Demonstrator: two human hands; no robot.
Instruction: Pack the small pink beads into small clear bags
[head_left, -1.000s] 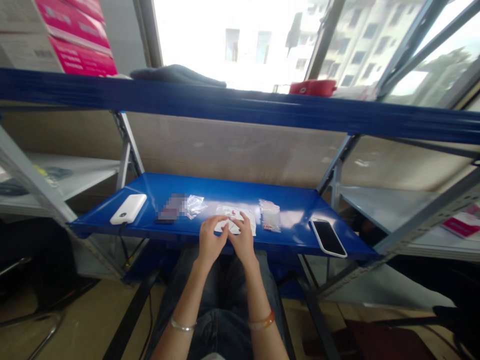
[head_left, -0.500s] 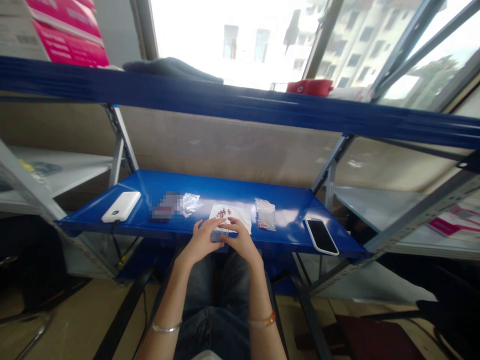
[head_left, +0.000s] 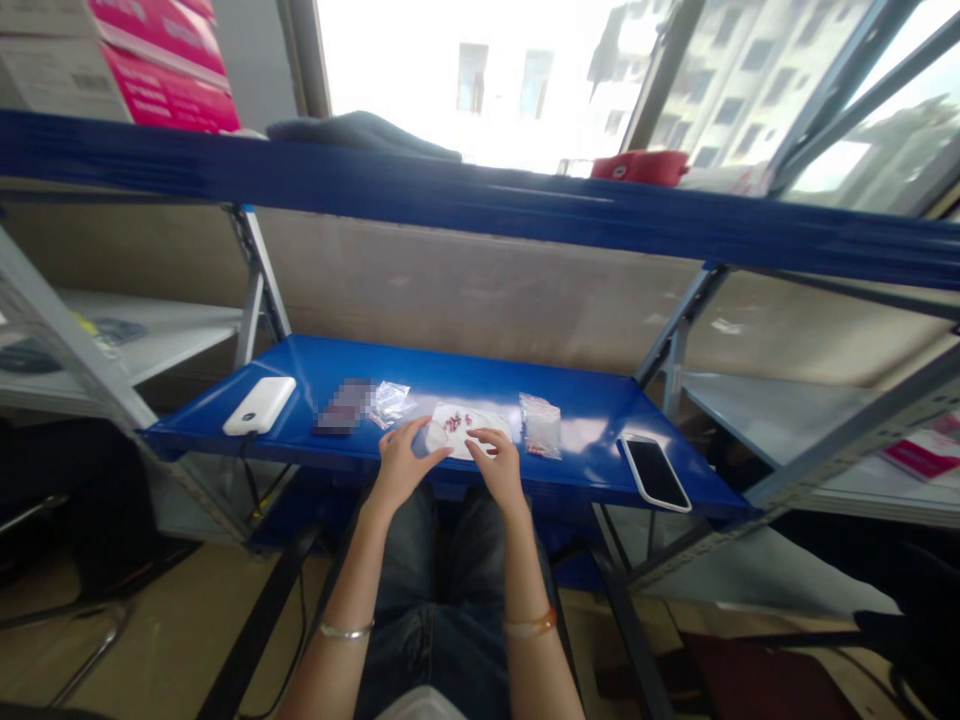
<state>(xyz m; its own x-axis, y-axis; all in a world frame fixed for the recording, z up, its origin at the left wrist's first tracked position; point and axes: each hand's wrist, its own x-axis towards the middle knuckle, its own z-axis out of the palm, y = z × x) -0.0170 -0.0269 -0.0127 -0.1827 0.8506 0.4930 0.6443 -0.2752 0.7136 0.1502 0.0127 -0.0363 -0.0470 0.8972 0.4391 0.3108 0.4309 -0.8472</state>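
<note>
Over the front of a white sheet (head_left: 491, 422) on the blue table, my left hand (head_left: 405, 462) curls its thumb and fingers around a clear, roundish thing (head_left: 436, 434), too faint to name. My right hand (head_left: 497, 466) is just to its right, above the sheet. Its thumb and forefinger are bent close together; anything between them is too small to make out. Small red and dark beads (head_left: 456, 421) lie loose on the sheet beyond both hands.
On the blue table (head_left: 450, 370) lie a crumpled clear bag (head_left: 390, 400), a zip bag with reddish beads (head_left: 541, 428), a phone (head_left: 654, 472) and a white power bank (head_left: 260, 406) with a cable. A blue shelf beam (head_left: 480, 200) crosses above the table.
My hands have moved apart; earlier their fingertips met around the clear thing. It now stays with my left hand, and my right hand has drawn away to the right. The view has shifted slightly.
</note>
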